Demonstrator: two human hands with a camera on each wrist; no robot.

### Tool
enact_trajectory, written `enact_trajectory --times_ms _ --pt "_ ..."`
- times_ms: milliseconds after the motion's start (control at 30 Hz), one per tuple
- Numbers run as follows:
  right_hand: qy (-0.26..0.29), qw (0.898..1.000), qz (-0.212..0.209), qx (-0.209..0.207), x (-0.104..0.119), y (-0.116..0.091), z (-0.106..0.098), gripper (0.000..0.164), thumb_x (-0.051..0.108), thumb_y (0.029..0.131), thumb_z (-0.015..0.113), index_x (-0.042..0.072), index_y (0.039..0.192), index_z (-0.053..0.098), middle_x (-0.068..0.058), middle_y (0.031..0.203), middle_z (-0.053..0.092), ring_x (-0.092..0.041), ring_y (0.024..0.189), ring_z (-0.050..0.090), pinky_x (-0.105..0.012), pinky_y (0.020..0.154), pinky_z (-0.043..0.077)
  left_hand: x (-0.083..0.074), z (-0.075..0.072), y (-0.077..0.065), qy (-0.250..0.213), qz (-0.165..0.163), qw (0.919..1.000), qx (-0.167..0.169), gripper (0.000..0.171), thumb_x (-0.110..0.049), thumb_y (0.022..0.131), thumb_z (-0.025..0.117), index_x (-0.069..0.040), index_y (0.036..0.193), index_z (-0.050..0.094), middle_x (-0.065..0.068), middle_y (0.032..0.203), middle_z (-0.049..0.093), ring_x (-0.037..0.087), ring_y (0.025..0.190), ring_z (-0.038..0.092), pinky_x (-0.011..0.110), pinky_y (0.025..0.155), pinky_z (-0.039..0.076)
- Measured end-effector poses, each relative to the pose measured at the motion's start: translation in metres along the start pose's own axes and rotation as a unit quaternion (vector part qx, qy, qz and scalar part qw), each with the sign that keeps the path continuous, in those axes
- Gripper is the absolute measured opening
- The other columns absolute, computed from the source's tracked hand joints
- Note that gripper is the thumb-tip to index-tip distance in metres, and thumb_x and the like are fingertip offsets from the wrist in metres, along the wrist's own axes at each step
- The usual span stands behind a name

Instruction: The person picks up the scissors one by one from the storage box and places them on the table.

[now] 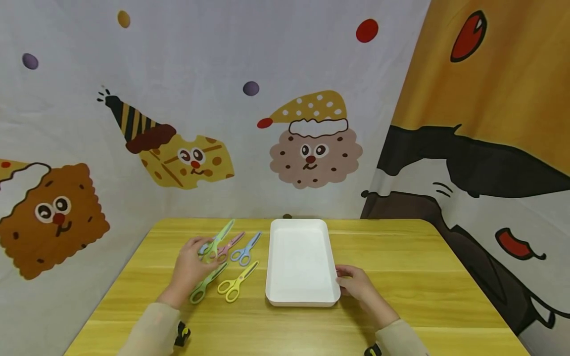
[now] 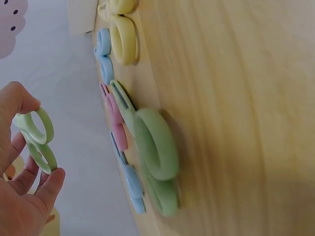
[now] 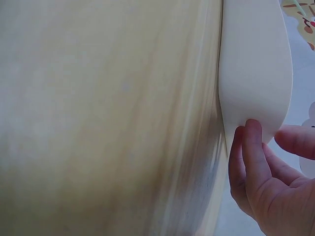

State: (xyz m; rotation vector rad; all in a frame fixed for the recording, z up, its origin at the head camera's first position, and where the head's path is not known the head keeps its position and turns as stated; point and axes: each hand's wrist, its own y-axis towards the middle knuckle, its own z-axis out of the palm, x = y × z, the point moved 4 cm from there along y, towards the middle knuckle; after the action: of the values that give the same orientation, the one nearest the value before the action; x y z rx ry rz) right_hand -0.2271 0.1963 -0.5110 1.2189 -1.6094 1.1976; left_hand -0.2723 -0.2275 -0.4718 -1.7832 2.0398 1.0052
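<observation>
My left hand [image 1: 192, 264] pinches a pair of light green scissors [image 2: 47, 123] by the finger loops, raised above the table with the blades pointing away. Below and around it lie another pair of green scissors [image 1: 204, 284], yellow scissors [image 1: 238, 283], pink scissors [image 1: 231, 242] and blue scissors [image 1: 247, 249]. A second blue pair [image 2: 130, 177] is mostly hidden behind the hand in the head view. My right hand [image 1: 356, 283] holds the right side of a white rectangular tray [image 1: 303, 262], fingertips on its outer wall and thumb at the rim. The tray's inside is bare.
The wooden table [image 1: 401, 306] has rounded far corners. Behind it hangs a white curtain [image 1: 249, 39] printed with cartoon food figures. The tray stands just right of the loose scissors, its far end near the table's back edge.
</observation>
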Motion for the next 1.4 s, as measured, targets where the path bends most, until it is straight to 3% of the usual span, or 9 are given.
enact_trajectory --times_ms 200,367,633,900,1400 --pt "-0.001 1.0 0.0 0.0 0.0 0.0 0.0 0.039 -0.01 0.085 0.054 -0.014 0.124 0.052 -0.026 0.111 0.057 -0.025 0.088 0.063 -0.038 0.07 0.057 0.009 -0.008 -0.004 -0.003 -0.018 0.9998 0.005 0.06 -0.016 0.069 0.08 -0.007 0.124 0.059 0.017 0.13 0.049 0.041 0.116 0.047 0.055 0.091 0.046" --pt "-0.005 1.0 0.002 0.001 0.001 0.0 0.0 0.04 -0.01 0.085 0.055 -0.013 0.124 0.052 -0.026 0.111 0.057 -0.024 0.087 0.063 -0.038 0.07 0.057 0.016 -0.014 -0.007 0.012 -0.028 0.9996 0.0 0.059 -0.016 0.067 0.08 -0.008 0.122 0.06 0.02 0.128 0.051 0.041 0.111 0.05 0.053 0.086 0.048" --pt "-0.011 1.0 0.006 0.004 0.001 0.0 0.0 0.039 -0.009 0.086 0.055 -0.013 0.125 0.052 -0.027 0.112 0.056 -0.024 0.088 0.063 -0.038 0.07 0.057 0.023 -0.019 -0.012 0.026 -0.008 0.9996 -0.008 0.056 -0.015 0.067 0.08 -0.006 0.118 0.061 0.022 0.125 0.052 0.045 0.111 0.051 0.058 0.09 0.045" --pt "-0.016 1.0 0.007 0.005 0.002 -0.001 0.0 0.04 -0.008 0.086 0.055 -0.013 0.126 0.051 -0.027 0.114 0.056 -0.026 0.089 0.063 -0.039 0.072 0.057 0.035 -0.024 -0.018 0.034 0.003 0.9993 -0.012 0.054 -0.012 0.066 0.079 -0.006 0.117 0.063 0.02 0.121 0.055 0.04 0.107 0.054 0.054 0.088 0.047" --pt "-0.014 1.0 0.007 0.01 0.002 0.0 0.0 0.039 -0.007 0.087 0.055 -0.013 0.125 0.051 -0.028 0.114 0.056 -0.026 0.089 0.063 -0.04 0.072 0.057 0.054 -0.046 -0.028 0.079 -0.005 0.9954 0.054 0.055 -0.012 0.068 0.077 0.0 0.119 0.061 0.028 0.12 0.053 0.048 0.105 0.054 0.059 0.086 0.045"
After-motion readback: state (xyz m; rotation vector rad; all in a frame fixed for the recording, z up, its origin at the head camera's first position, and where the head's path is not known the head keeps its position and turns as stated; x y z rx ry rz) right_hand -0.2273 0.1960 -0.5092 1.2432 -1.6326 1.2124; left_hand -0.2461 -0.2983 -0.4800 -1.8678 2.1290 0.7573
